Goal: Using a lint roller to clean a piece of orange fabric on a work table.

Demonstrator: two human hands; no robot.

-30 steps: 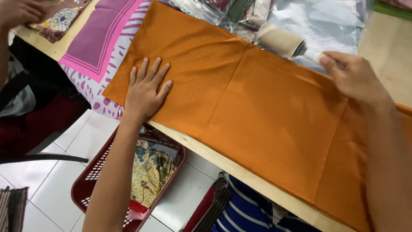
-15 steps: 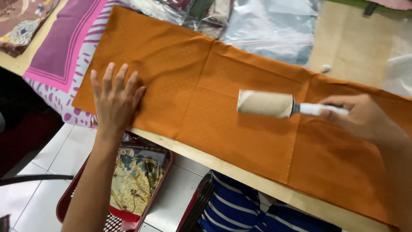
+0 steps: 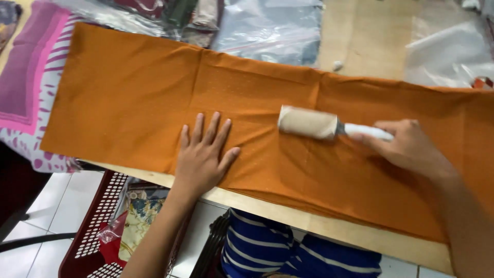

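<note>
Flat across the wooden table (image 3: 360,46) lies a long orange cloth (image 3: 128,98), reaching from the 9 o'clock side to the 3 o'clock edge of the view, its near hem running just inside the table's front edge. The left hand (image 3: 202,157) rests palm down on the cloth near the middle, fingers spread and pointing toward 12 o'clock, thumb splayed toward 2 o'clock. Just beside it, toward 3 o'clock, a lint roller (image 3: 309,122) lies with its pale roll touching the cloth; its white handle points toward 3 o'clock and disappears into the right hand (image 3: 409,149), whose fingers are curled around it.

Behind the cloth, at 12 o'clock, lie clear plastic bags (image 3: 267,25) with folded fabric inside. At 9 o'clock a pink and purple fabric (image 3: 28,77) is partly under the orange cloth's end. Below the table's front edge, at 7 o'clock, a red perforated basket (image 3: 98,226) holds a patterned cloth in plastic, standing on white floor tiles. At 6 o'clock, blue striped clothing (image 3: 267,247) shows.
</note>
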